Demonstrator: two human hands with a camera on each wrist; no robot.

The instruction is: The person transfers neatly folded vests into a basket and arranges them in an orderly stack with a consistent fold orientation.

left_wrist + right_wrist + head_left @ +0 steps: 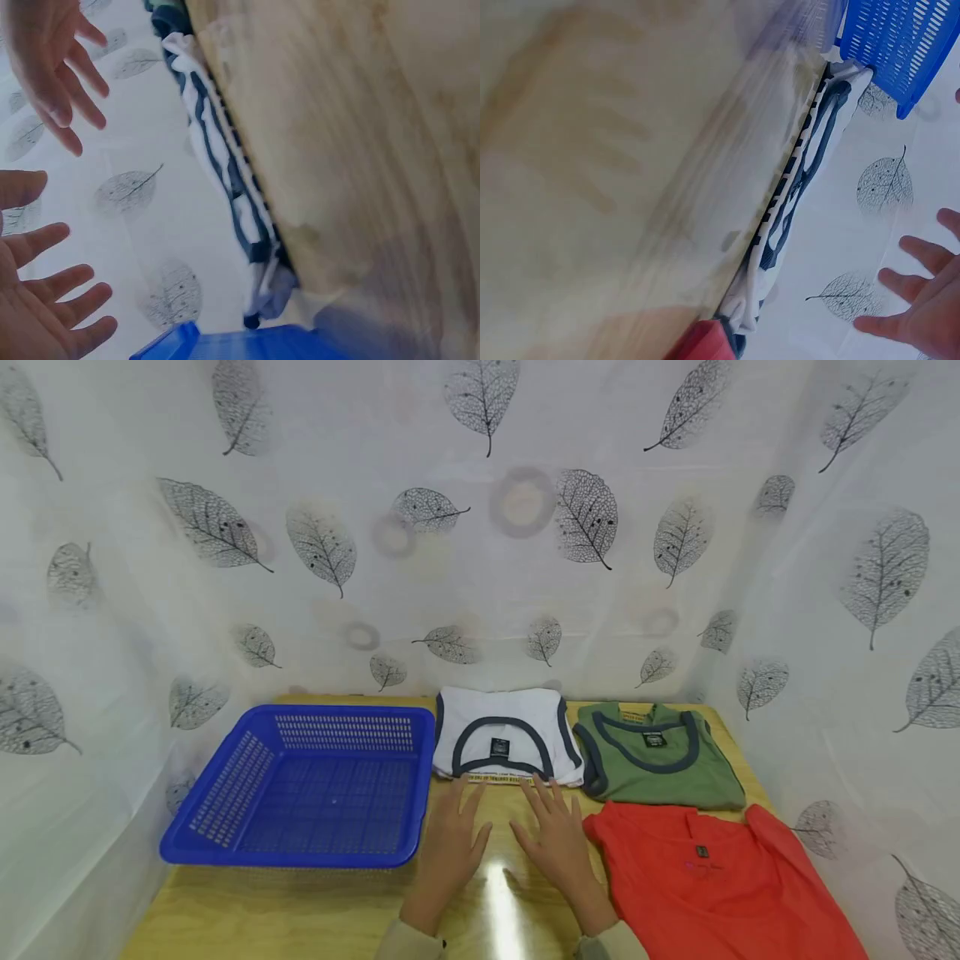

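Observation:
My left hand (452,843) hovers over the wooden table, fingers spread and holding nothing. Beside it my right hand (557,843) is also spread, with bare fingers and palm. Both are nearest to a folded white shirt with dark trim (480,702), which lies just beyond the fingertips. In the left wrist view the left hand (37,300) and the right hand (45,60) face each other, apart. The right hand (922,300) appears at the lower right of the right wrist view. To the right lie a folded green shirt (675,785) and a red shirt (720,885).
A blue plastic basket (300,857) with slotted sides stands on the table (300,918), left of the hands. Its inside shows no contents. White sheeting with a leaf print (480,585) hangs behind the table and along both sides.

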